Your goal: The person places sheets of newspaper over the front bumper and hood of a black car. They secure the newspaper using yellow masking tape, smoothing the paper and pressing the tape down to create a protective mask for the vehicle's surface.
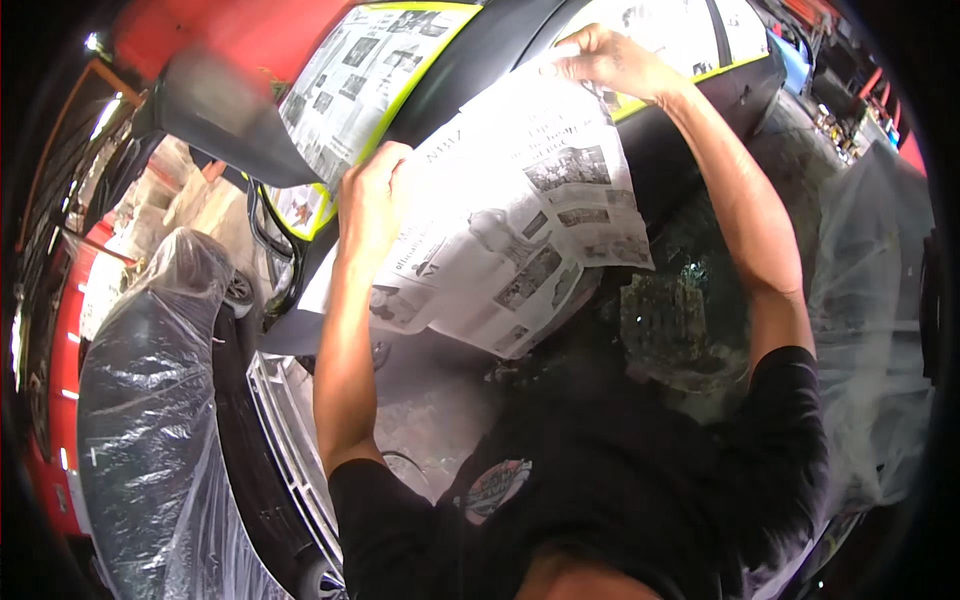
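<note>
A sheet of newspaper (475, 225) hangs spread out between my two hands, its lower edge folded and loose. My left hand (376, 192) is closed on the sheet's upper left edge. Farther up and to the right, my right hand (612, 66) pinches its upper right corner. Behind the sheet stands a dark car (440, 82). Newspaper masking (352, 82), edged with bright yellow-green tape (428, 70), covers its windshield. More paper (640, 18) covers the side windows close to my right hand. The sheet hides part of the car's side.
The car's dark side mirror or raised panel (225, 120) juts out at upper left. At left is a long object wrapped in clear plastic (150, 400), with a red vehicle (62, 400) behind it. Translucent plastic sheeting (868, 330) hangs at right. Assorted items (850, 135) lie at far right.
</note>
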Demonstrator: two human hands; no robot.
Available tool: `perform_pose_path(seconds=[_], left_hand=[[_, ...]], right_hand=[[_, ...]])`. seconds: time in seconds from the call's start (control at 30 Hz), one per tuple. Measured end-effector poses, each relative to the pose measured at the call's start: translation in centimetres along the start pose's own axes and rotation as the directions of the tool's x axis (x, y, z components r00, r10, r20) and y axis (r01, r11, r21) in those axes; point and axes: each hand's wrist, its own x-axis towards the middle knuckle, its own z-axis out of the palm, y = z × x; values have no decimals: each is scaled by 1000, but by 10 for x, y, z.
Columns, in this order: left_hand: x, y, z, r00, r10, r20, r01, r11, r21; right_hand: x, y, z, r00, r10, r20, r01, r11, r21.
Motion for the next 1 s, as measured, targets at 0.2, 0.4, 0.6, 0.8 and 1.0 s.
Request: perform_pose_path(seconds=[0.2,0.4,0.6,0.8,1.0], left_hand=[[-21,-21,9,998,-36,-45,36,999,6],[-57,-83,9,972,-208,-111,212,977,27],[-78,-162,-4,933,-309,-183,321,946,42],[-73,-190,11,938,-23,-345,177,890,421],[-102,-189,81,973,-71,-218,161,888,432]], right_hand=[[33,54,46,990,134,-35,-115,936,334],[66,72,115,981,184,60,-187,822,538],[92,80,182,990,91,110,-126,920,371],[153,71,216,980,51,-193,-19,987,162],[165,46,233,950,47,-307,-61,997,-36]])
